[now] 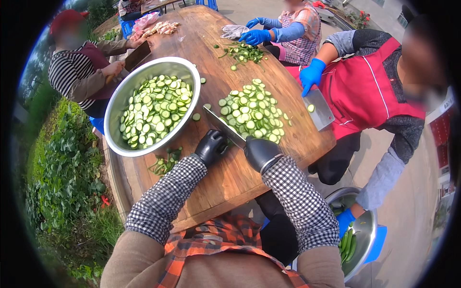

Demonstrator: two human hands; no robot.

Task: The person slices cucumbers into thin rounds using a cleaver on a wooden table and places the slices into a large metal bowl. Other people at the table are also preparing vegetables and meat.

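Observation:
My right hand (262, 153), in a black glove, is closed around the handle end of a cleaver (225, 126), whose blade points up and left along a heap of sliced cucumber (254, 111). Left of the blade my left hand (212, 145), also black-gloved, is curled with its fingertips at a dark green piece, mostly hidden, on the wooden tabletop (223, 183). A large steel basin (111, 138) of cucumber slices stands at the left. Beside my left wrist lie green trimmings (166, 162).
Several people sit around the table. A blue-gloved co-worker at the right holds another cleaver (318, 109) and reaches into a steel bowl (369, 234) of whole green vegetables. Another at the left holds a cleaver (138, 55) near raw meat (162, 28). More trimmings (246, 52) lie farther back.

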